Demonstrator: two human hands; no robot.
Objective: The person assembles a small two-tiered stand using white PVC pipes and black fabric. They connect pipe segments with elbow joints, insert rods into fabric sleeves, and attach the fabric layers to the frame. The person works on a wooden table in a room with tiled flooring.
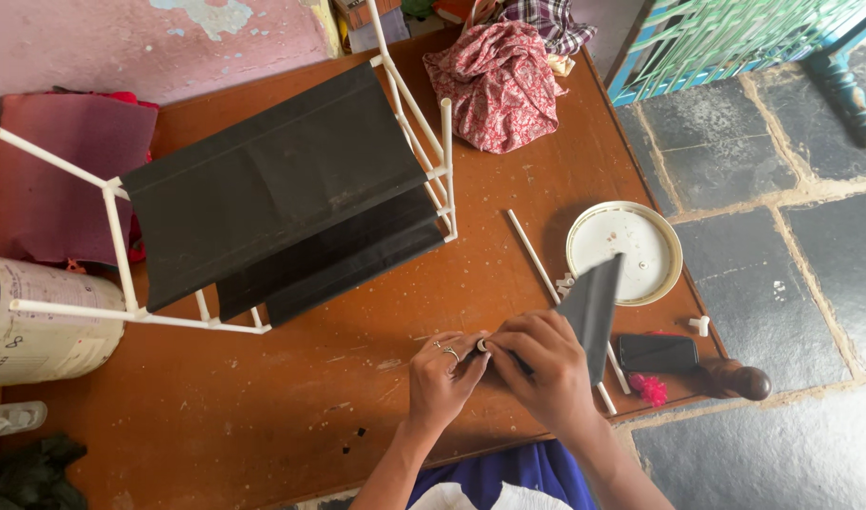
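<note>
My left hand (pixel 442 376) and my right hand (pixel 543 364) meet near the front edge of a brown wooden table (pixel 291 406). Together they pinch the end of a thin white rod that carries a dark grey fabric panel (pixel 593 304), which sticks up to the right of my right hand. A ring shows on a finger of my left hand. Behind them stands a half-built rack (pixel 282 194) of white rods and black fabric shelves, tipped on its side. A loose white rod (pixel 534 253) lies on the table beside it.
A round white lid (pixel 631 247), a black phone (pixel 658 352), a small white connector (pixel 700 326) and a pink tuft (pixel 652 388) lie at the right. A red patterned cloth bundle (pixel 499 83) sits at the back. A white sack (pixel 36 321) is at the left. Stone floor (pixel 792 246) lies right.
</note>
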